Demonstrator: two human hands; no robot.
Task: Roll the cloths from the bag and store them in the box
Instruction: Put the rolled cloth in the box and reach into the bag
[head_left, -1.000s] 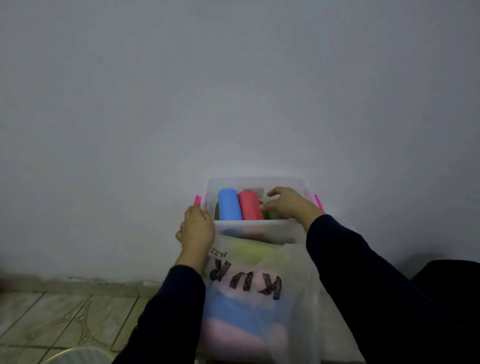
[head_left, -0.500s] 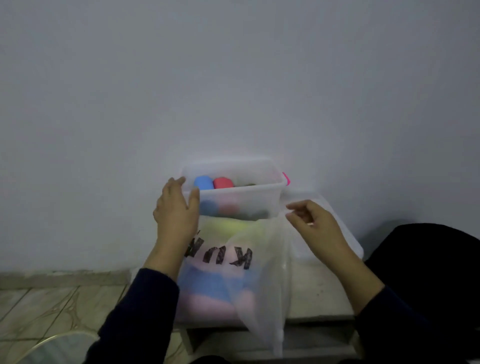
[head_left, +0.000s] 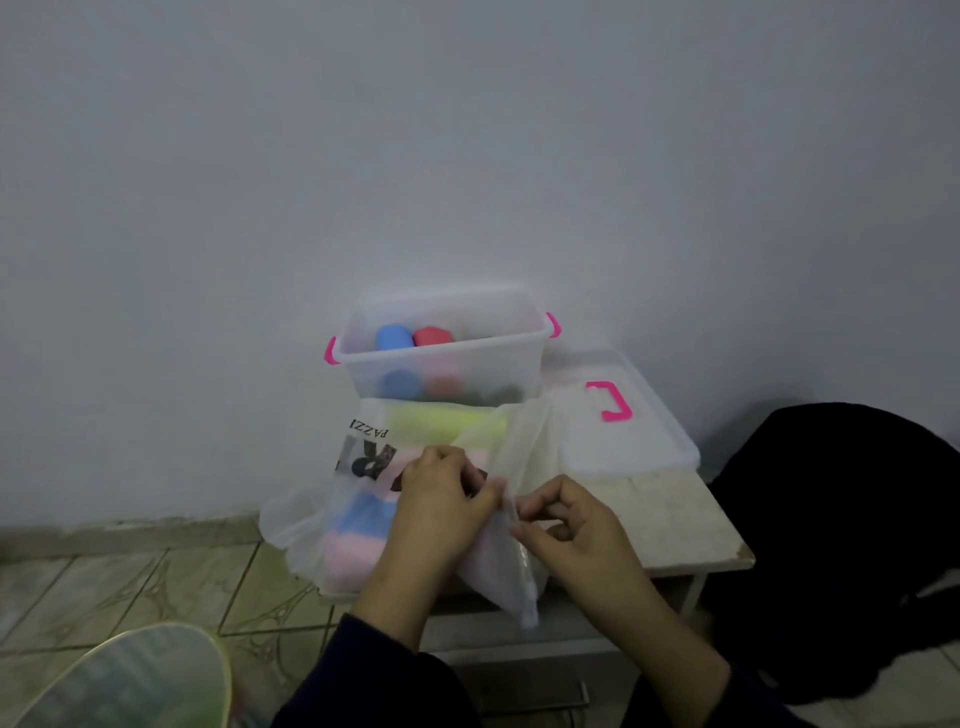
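A: Where is the bag (head_left: 363, 499)?

B: On the small table (head_left: 670, 519), right under both hands, in front of the box (head_left: 441, 364) and touching its near wall. It is translucent, with black lettering on it.

A: What are the hands doing?

B: The left hand (head_left: 441, 499) and the right hand (head_left: 566, 525) meet at the bag's near edge, fingers curled, each pinching the thin plastic. The pinched part hangs down past the table's front edge.

A: And the cloths?

B: Through the plastic show a yellow cloth (head_left: 441, 423) on the far side, and a blue cloth (head_left: 369, 517) and a pink cloth (head_left: 348, 558) to the left of the left hand. In the box, beyond the hands, lie a blue roll (head_left: 394, 336) and a red roll (head_left: 432, 335) side by side, touching.

A: Anything beside it?

B: The lid (head_left: 623, 421), with a pink handle, lies flat to the right of the box.
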